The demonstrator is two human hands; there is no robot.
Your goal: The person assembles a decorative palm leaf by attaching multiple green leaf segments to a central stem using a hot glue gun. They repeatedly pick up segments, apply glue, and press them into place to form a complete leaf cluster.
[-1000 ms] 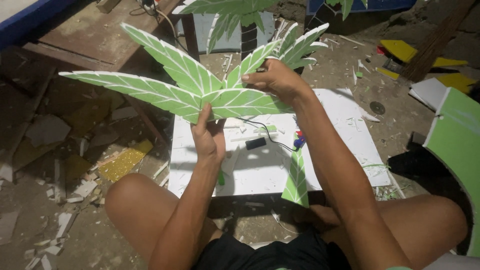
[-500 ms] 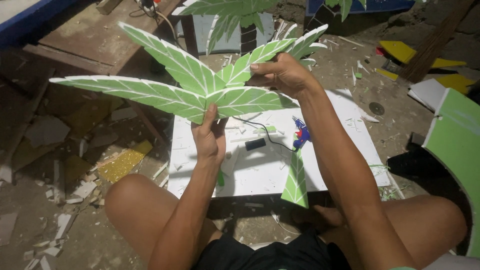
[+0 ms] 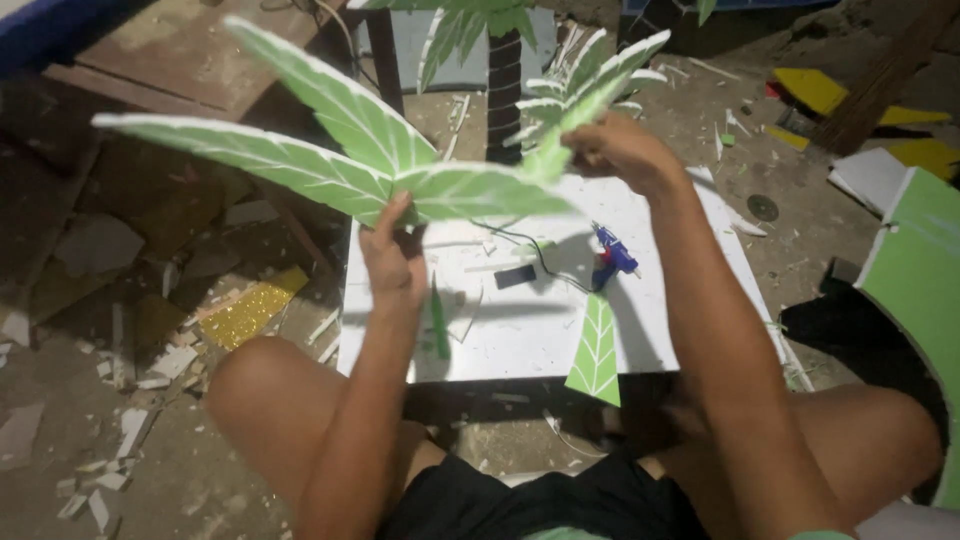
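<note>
Head view: green foam palm-leaf cluster (image 3: pixel 400 170) held up over white board (image 3: pixel 680 330). Left hand (image 3: pixel 392 255) pinches its base; right hand (image 3: pixel 620 150) closed on upper leaflets. Blue glue gun (image 3: pixel 612 255) and loose leaf (image 3: pixel 596 350) lie on board.

I've got the leaf cluster (image 3: pixel 400 170) up in both hands: left hand (image 3: pixel 392 255) pinching the base from below, right hand (image 3: pixel 622 152) gripping the far leaves. Under it sits my white board (image 3: pixel 520 330) with the blue glue gun (image 3: pixel 612 255) and one loose leaf (image 3: pixel 596 352).
</note>
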